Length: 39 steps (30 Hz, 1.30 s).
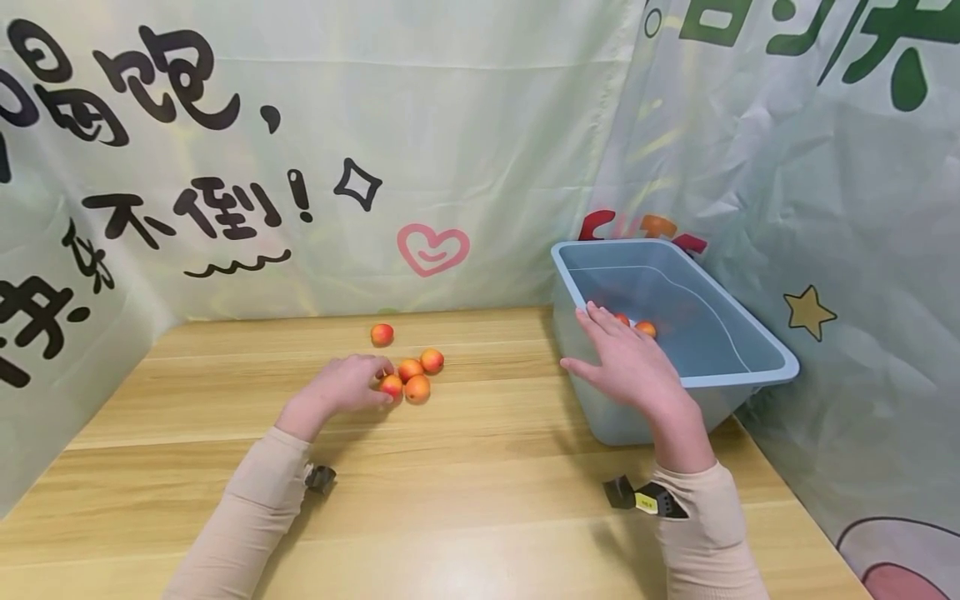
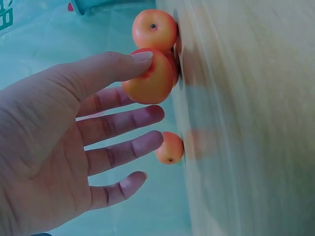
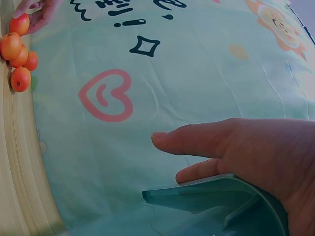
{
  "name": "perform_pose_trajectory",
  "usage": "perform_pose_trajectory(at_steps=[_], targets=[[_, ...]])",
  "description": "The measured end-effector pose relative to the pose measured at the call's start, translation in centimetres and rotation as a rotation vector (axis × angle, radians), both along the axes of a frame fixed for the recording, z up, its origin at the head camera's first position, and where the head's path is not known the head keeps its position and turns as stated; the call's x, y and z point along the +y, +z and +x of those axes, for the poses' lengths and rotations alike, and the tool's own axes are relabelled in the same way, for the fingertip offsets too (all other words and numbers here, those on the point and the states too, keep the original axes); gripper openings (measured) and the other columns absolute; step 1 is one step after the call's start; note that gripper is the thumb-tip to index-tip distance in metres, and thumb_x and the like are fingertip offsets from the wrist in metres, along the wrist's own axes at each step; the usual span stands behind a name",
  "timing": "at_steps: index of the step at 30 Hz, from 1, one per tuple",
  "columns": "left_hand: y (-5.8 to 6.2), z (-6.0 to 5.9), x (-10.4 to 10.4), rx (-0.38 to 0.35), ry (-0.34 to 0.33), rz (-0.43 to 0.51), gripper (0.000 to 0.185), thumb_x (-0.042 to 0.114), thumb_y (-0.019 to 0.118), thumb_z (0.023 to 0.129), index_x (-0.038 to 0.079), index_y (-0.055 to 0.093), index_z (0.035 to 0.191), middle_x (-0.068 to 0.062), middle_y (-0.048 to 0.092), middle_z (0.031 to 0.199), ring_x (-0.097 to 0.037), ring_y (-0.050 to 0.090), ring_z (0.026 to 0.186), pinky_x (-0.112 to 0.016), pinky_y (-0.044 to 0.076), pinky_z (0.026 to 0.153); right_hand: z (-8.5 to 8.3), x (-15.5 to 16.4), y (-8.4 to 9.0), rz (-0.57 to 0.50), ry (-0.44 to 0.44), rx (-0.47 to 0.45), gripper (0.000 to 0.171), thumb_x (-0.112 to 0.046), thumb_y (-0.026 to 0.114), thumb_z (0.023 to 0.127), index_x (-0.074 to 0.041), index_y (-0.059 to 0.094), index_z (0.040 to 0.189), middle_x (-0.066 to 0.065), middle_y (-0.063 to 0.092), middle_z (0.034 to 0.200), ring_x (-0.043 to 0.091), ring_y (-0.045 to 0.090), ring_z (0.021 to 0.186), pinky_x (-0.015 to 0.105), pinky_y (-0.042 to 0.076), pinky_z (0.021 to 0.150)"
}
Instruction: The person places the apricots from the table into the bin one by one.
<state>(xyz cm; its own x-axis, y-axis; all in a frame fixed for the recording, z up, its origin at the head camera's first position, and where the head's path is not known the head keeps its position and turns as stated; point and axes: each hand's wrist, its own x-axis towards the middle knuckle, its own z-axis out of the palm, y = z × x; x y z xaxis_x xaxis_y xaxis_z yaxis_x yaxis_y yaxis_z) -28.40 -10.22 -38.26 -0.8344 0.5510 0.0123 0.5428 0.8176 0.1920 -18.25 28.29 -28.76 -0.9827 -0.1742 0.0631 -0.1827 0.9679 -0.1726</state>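
Note:
Several small orange-red fruits (image 1: 417, 388) lie in a cluster on the wooden table (image 1: 487, 483), and one more fruit (image 1: 382, 334) sits apart behind them. My left hand (image 1: 375, 385) reaches the cluster's left side. In the left wrist view its thumb touches one fruit (image 2: 147, 83) while the fingers (image 2: 133, 118) stay extended below it. My right hand (image 1: 583, 337) lies flat with straight fingers on the near-left rim of a light blue plastic bin (image 1: 735, 379). Two fruits (image 1: 646, 328) lie inside the bin, partly hidden by the hand. The right wrist view shows the fingers over the bin rim (image 3: 211, 189).
Printed pale green banners (image 1: 480, 150) hang close behind the table and along its right side. The bin stands in the back right corner against them. Small cameras (image 1: 637, 496) are strapped at both wrists.

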Motion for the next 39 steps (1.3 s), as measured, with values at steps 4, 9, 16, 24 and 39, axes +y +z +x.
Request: perform_pose_trajectory(at_steps=[4, 9, 16, 24, 39], targets=[[0.3, 0.0, 0.0, 0.016, 0.003, 0.01, 0.036, 0.034, 0.073, 0.083, 0.014, 0.064, 0.112, -0.005, 0.07, 0.108, -0.024, 0.065, 0.096, -0.048, 0.05, 0.082, 0.0, 0.0, 0.0, 0.003, 0.0, 0.001, 0.081, -0.049, 0.057, 0.094, -0.009, 0.022, 0.155, 0.017, 0.018, 0.162, 0.037, 0.018, 0.15, 0.061, 0.021, 0.116], [0.3, 0.0, 0.4, 0.047, 0.007, 0.028, 0.035, 0.038, 0.072, 0.083, 0.017, 0.064, 0.11, -0.001, 0.07, 0.107, -0.019, 0.063, 0.087, -0.043, 0.051, 0.078, 0.0, 0.0, 0.0, 0.009, 0.002, 0.004, 0.081, -0.048, 0.057, 0.094, -0.009, 0.022, 0.155, 0.018, 0.019, 0.162, 0.037, 0.018, 0.15, 0.061, 0.021, 0.116], [0.5, 0.0, 1.0, 0.064, 0.018, 0.07, 0.03, 0.038, 0.07, 0.085, 0.018, 0.063, 0.106, 0.002, 0.069, 0.099, -0.016, 0.059, 0.075, -0.037, 0.049, 0.072, 0.0, 0.0, -0.1, 0.016, 0.004, 0.006, 0.08, -0.048, 0.057, 0.094, -0.009, 0.023, 0.155, 0.017, 0.019, 0.162, 0.037, 0.019, 0.149, 0.062, 0.022, 0.115], [0.8, 0.0, 2.0, 0.09, -0.001, 0.116, 0.033, 0.037, 0.072, 0.085, 0.017, 0.064, 0.109, 0.004, 0.068, 0.094, -0.015, 0.057, 0.069, -0.038, 0.05, 0.072, 0.0, 0.0, -0.1, 0.01, 0.005, 0.013, 0.08, -0.047, 0.057, 0.094, -0.01, 0.022, 0.155, 0.017, 0.019, 0.162, 0.037, 0.019, 0.149, 0.062, 0.022, 0.115], [1.5, -0.8, 4.6, 0.066, -0.01, 0.123, 0.036, 0.038, 0.068, 0.088, 0.016, 0.061, 0.115, 0.002, 0.068, 0.108, -0.015, 0.058, 0.083, -0.033, 0.049, 0.076, 0.1, -0.1, 0.0, 0.004, 0.003, 0.006, 0.081, -0.05, 0.056, 0.094, -0.01, 0.021, 0.156, 0.017, 0.018, 0.162, 0.037, 0.018, 0.15, 0.062, 0.02, 0.115]])
